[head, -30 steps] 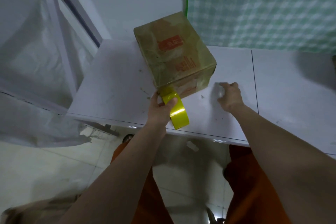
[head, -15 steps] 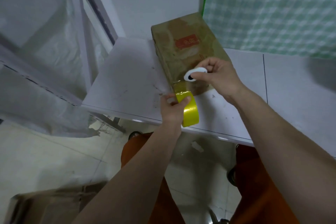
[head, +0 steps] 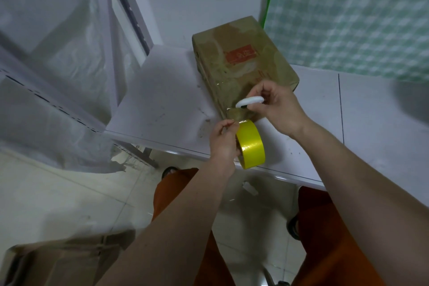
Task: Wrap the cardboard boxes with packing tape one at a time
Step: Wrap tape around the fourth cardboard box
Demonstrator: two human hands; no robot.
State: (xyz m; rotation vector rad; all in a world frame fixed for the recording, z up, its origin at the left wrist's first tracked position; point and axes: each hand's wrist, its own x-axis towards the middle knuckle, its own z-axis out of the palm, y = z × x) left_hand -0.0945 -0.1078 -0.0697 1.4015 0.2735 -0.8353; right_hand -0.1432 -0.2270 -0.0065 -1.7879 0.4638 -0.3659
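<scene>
Here, your left hand (head: pixel 224 140) grips the shiny yellow tape roll (head: pixel 250 144); your right hand (head: pixel 279 107) pinches a small white oval cutter (head: pixel 250 101) against the tape-wrapped brown cardboard box (head: pixel 241 62).

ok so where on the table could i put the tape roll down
Bare table lies right of the seam line, and a patch left of the cardboard box. The near edge is crowded: left hand with tape roll, right hand with white cutter.

Tape roll (head: pixel 251 144) in left hand (head: pixel 224 140)
</scene>
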